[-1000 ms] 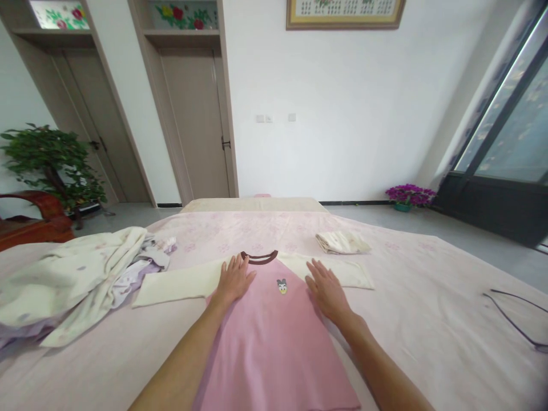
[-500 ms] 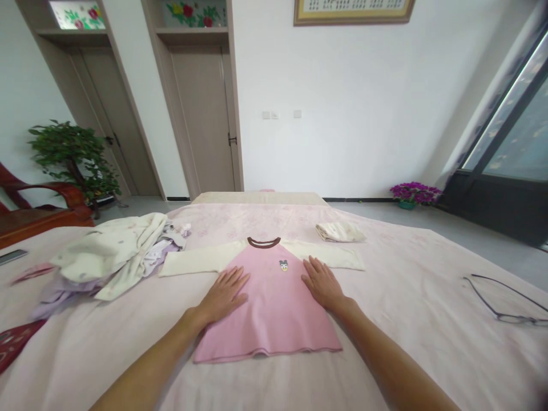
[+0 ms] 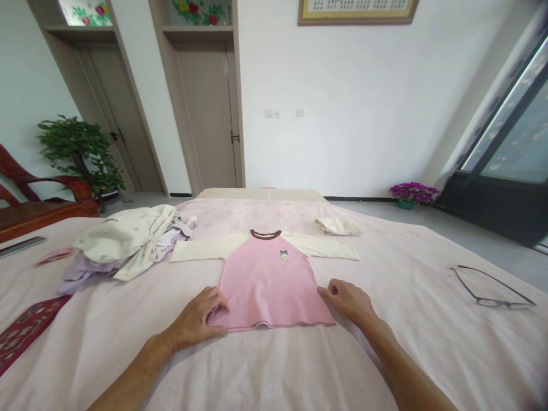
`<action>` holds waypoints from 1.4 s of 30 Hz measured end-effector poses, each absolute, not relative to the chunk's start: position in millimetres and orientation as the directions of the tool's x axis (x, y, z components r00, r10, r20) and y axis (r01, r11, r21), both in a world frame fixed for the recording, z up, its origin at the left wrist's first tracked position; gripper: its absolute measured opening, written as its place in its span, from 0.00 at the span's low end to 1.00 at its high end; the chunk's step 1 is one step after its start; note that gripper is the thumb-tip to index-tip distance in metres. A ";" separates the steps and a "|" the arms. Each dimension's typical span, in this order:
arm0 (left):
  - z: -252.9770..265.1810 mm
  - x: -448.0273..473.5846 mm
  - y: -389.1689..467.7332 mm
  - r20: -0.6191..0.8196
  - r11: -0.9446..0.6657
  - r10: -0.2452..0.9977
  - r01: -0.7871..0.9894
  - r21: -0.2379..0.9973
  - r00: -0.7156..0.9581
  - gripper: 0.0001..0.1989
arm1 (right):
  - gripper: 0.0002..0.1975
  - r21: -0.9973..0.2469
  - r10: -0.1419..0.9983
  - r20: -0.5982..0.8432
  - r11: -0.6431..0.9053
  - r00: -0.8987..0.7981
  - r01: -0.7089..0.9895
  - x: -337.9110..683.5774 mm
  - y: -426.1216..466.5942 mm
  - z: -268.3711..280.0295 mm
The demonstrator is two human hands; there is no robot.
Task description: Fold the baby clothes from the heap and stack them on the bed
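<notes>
We locate the pink shirt [image 3: 269,285] lying flat, front up, at the center of the pale pink sheet [image 3: 274,371], with its neckline at the far end and both cream sleeves extended sideways. We find the left hand [image 3: 194,319] at the near-left hem corner, its fingers bent and its thumb set apart from them along the hem; we cannot tell whether cloth is gripped. We find the right hand [image 3: 349,299] beside the shirt's right edge, fingers curled, thumb tip at the edge; its grip, too, we cannot confirm. We note the clothes pile [image 3: 128,234] near the left sleeve, the folded garment [image 3: 338,226] beyond the right sleeve, and the eyeglasses [image 3: 492,302] farther right.
</notes>
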State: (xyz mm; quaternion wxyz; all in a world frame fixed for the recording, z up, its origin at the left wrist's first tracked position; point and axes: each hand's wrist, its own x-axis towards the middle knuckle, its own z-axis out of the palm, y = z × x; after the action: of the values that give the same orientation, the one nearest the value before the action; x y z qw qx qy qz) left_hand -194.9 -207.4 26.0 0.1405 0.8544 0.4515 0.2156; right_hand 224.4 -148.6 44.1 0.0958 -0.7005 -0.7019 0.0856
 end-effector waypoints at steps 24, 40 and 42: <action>31.1 -195.2 -223.0 0.211 -0.514 0.857 0.746 0.424 0.470 0.06 | 0.21 -0.795 0.968 -0.053 0.108 -0.245 0.597 231.5 -148.9 30.8; 28.3 -195.5 -228.1 0.338 -0.577 0.806 0.771 0.270 0.485 0.10 | 0.17 -0.472 0.971 -0.003 0.210 -0.240 0.856 245.1 -152.3 42.7; 29.9 -191.9 -229.1 0.356 -0.589 0.792 0.772 0.238 0.495 0.11 | 0.13 -0.446 0.959 0.091 0.279 -0.267 0.851 239.1 -156.2 48.4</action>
State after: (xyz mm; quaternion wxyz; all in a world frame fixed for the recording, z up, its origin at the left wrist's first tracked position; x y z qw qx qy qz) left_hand -191.9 -229.1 29.9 0.0233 0.8643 0.4525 0.2183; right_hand 239.1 -156.2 48.4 0.1741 -0.5796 -0.7806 0.1562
